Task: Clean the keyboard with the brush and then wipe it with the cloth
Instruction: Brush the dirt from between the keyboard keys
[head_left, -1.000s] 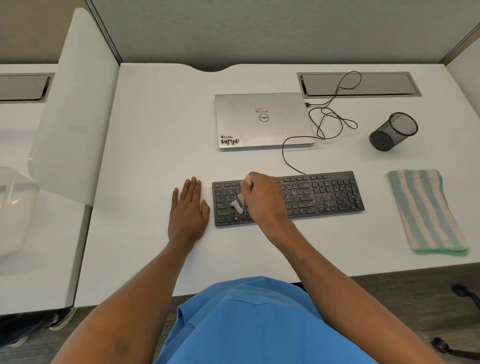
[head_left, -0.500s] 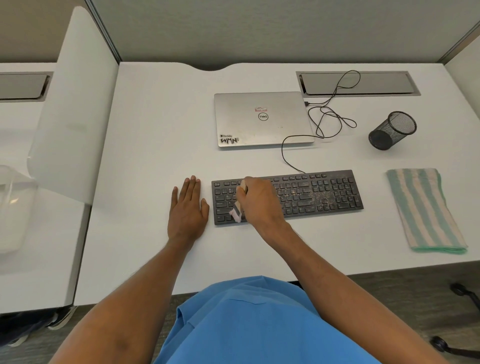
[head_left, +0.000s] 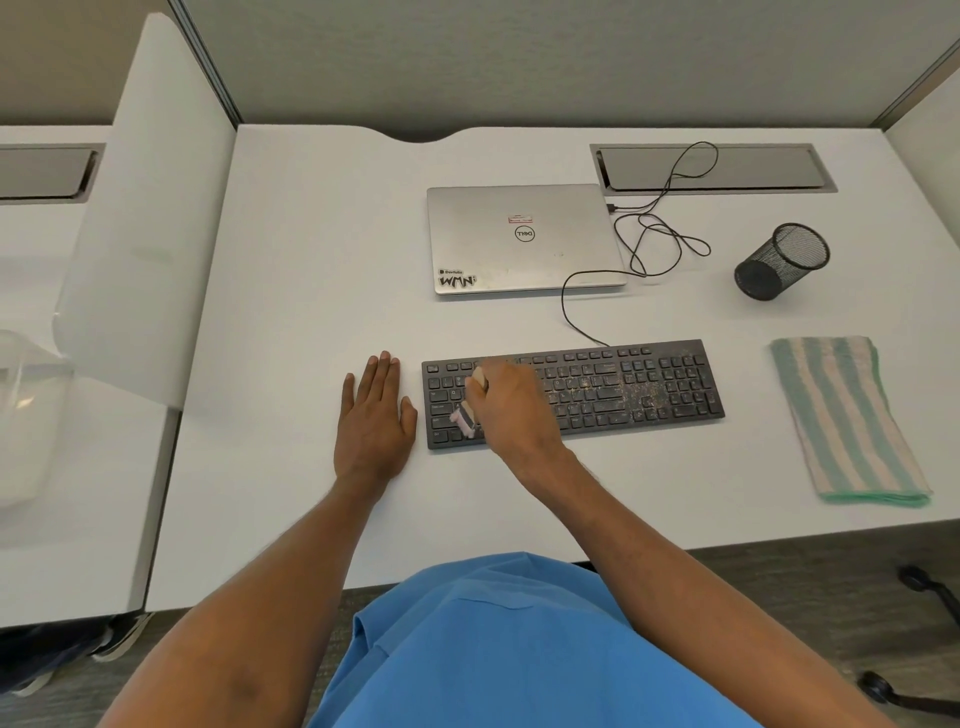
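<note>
White table (head_left: 311, 270) was seen bearing a black keyboard (head_left: 623, 395) near its front edge, the right half speckled with crumbs. A brush (head_left: 465, 418) was gripped by the right hand (head_left: 511, 410), bristles set on the left keys. The left hand (head_left: 374, 421) was laid flat, fingers straight, just beside the keyboard's left end. A striped cloth (head_left: 847, 421) was folded well to the right; a closed laptop (head_left: 519, 239) lay behind.

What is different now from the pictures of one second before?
The right hand, gripping the brush, slid slightly left and toward the front edge of the keyboard. The left hand stayed flat on the desk; the cloth stayed untouched.
</note>
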